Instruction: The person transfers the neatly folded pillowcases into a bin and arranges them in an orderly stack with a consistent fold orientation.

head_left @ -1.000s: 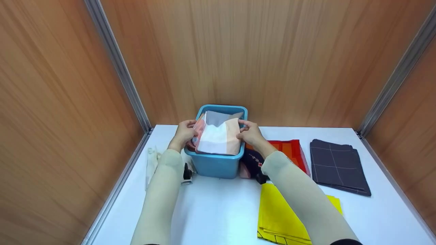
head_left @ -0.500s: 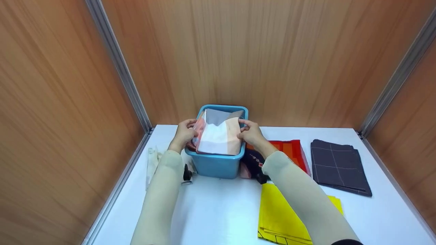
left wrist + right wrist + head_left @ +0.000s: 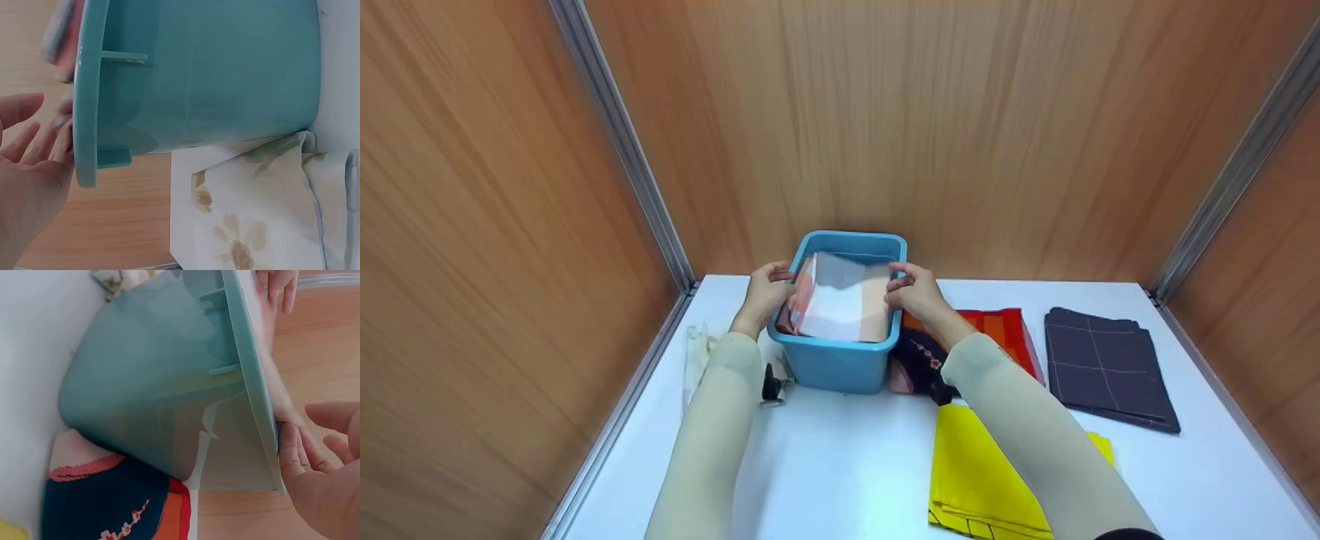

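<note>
Folded cloth [image 3: 844,300] lies in a blue bin [image 3: 840,367], left hand [image 3: 766,296] at its nine o'clock, right hand [image 3: 916,292] at three, fingers of both parted wide

Wood-grain panels [image 3: 960,135] and grey metal posts [image 3: 622,142] at upper left and right frame a booth-like workspace. A white counter [image 3: 825,465] spans below.

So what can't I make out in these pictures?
Blue plastic bin, head view: floor hidden by folded multicoloured cloth.
That cloth, left wrist view: blurred.
Folded yellow cloth, head view: partly behind pale right sleeve.
Floral white cloth, left wrist view: cut off at bottom edge.
</note>
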Tool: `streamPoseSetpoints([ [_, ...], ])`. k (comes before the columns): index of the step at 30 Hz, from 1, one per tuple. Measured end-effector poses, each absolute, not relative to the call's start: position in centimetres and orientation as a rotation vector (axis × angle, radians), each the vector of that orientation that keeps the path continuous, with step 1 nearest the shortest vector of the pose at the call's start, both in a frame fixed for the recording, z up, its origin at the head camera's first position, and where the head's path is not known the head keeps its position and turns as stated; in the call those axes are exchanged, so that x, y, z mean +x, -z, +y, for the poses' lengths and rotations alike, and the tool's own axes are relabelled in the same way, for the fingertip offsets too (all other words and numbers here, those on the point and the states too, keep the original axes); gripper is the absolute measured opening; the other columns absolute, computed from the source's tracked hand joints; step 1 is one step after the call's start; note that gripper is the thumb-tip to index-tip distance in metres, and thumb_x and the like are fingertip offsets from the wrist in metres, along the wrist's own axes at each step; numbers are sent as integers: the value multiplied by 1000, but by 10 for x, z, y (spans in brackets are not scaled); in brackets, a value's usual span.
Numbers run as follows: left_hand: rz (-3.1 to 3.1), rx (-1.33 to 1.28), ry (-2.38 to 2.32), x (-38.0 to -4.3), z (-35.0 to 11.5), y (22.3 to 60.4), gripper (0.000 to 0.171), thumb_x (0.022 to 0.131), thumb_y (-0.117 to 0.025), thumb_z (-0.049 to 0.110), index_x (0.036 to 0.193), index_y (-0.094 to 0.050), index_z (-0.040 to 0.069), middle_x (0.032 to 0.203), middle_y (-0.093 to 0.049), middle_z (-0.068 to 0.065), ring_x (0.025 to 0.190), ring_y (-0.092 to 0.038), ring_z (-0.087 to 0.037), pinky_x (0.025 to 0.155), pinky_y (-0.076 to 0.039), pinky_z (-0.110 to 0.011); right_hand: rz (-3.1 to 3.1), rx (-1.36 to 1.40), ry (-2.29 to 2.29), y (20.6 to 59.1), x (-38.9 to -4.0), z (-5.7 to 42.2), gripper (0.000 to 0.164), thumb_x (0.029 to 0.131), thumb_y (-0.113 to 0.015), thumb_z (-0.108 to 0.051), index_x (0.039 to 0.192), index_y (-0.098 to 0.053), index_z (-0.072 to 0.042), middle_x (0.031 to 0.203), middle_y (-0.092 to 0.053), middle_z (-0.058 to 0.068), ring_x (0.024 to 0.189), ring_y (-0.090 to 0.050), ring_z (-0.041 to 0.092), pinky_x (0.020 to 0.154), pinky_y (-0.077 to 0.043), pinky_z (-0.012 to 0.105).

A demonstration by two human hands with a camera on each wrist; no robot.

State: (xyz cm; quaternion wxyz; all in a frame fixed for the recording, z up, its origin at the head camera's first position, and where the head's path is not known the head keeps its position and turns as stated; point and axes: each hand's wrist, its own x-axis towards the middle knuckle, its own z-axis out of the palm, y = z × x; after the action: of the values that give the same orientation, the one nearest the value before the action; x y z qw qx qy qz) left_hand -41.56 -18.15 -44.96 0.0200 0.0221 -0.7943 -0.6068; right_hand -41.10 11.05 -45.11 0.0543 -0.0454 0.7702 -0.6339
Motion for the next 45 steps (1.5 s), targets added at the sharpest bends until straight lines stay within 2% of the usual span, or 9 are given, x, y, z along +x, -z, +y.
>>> streamPoseSetpoints([
  [2,-2453,79,1902,-415,-181,448,60,102,-59,-1,161,-45,-2,158,-53,-27,146,-54,-41,124,-47,-51,2345,-159,1922,450,-410,113,68,93,-70,6,158,-54,-6,118,-65,16,95,-63,20,83,-59,23],
  [5,-2455,89,1927,-414,-181,446,59,105,-60,2,162,-44,0,161,-50,-26,147,-54,-40,125,-46,-52,2347,-171,1896,448,-407,114,66,96,-70,3,159,-53,-10,126,-64,16,106,-64,24,96,-61,28],
  [8,-2474,90,1925,-414,-181,446,60,105,-61,4,163,-44,2,161,-51,-23,147,-54,-38,125,-46,-51,2346,-180,1880,448,-405,113,66,98,-70,1,161,-51,-12,132,-63,17,113,-63,28,107,-60,35],
  [10,-2473,84,1928,-413,-182,447,60,105,-62,4,162,-45,3,160,-53,-22,147,-54,-38,125,-47,-51,2346,-187,1878,448,-405,113,66,99,-70,0,161,-51,-13,135,-62,19,115,-63,29,109,-59,37],
  [25,-2540,19,1931,-407,-180,445,58,107,-65,10,162,-46,11,162,-54,-16,147,-56,-36,123,-49,-49,2350,-184,1887,448,-400,126,66,98,-72,-3,160,-53,-17,135,-63,14,118,-64,30,108,-60,35],
  [31,-2549,-62,1932,-404,-174,440,59,105,-67,10,160,-47,8,160,-56,-18,146,-58,-37,121,-51,-49,2360,-200,1882,446,-396,134,67,97,-74,-3,160,-53,-14,136,-64,17,117,-65,30,105,-62,34],
  [37,-2579,-138,1933,-400,-167,436,63,104,-71,12,161,-47,9,160,-56,-17,147,-58,-36,119,-52,-49,2342,-186,1882,445,-390,144,66,98,-73,-2,159,-53,-14,141,-62,21,118,-67,32,110,-60,42],
  [41,-2598,-174,1923,-395,-163,435,63,103,-72,13,161,-48,10,159,-57,-16,144,-60,-35,117,-54,-48,2354,-157,1862,445,-386,151,68,97,-76,-5,160,-53,-16,141,-63,20,120,-67,33,113,-58,46],
  [45,-2580,-221,1939,-391,-157,436,61,103,-72,10,159,-49,8,157,-59,-17,142,-62,-36,117,-54,-51,2370,-140,1838,448,-383,158,67,97,-76,-5,159,-55,-16,139,-64,16,120,-68,32,111,-59,43],
])
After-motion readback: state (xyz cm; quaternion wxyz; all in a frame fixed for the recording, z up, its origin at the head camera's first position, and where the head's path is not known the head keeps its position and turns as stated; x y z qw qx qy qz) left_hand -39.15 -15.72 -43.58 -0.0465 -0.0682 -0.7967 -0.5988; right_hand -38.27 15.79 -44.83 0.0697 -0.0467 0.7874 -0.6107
